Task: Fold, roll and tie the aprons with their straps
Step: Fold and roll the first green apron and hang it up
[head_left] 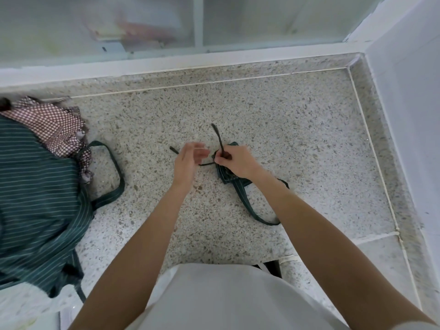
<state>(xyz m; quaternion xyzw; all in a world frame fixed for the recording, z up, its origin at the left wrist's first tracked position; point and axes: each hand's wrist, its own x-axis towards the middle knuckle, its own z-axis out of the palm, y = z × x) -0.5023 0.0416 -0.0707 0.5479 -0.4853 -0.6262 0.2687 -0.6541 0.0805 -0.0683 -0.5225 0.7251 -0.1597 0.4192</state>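
On the speckled stone counter [273,110] I see my right hand [235,161] pinching a dark strap [217,136] atop a rolled green striped apron [227,175], the strap end pointing toward 12 o'clock. My left hand [188,163], blurred, fingers loosely extended, sits just at its 9 o'clock, beside a second strap end [174,150]. A strap loop [252,210] trails toward 5 o'clock. At far 9 o'clock lie an unfolded green striped apron [35,198] and a checked cloth [54,125].
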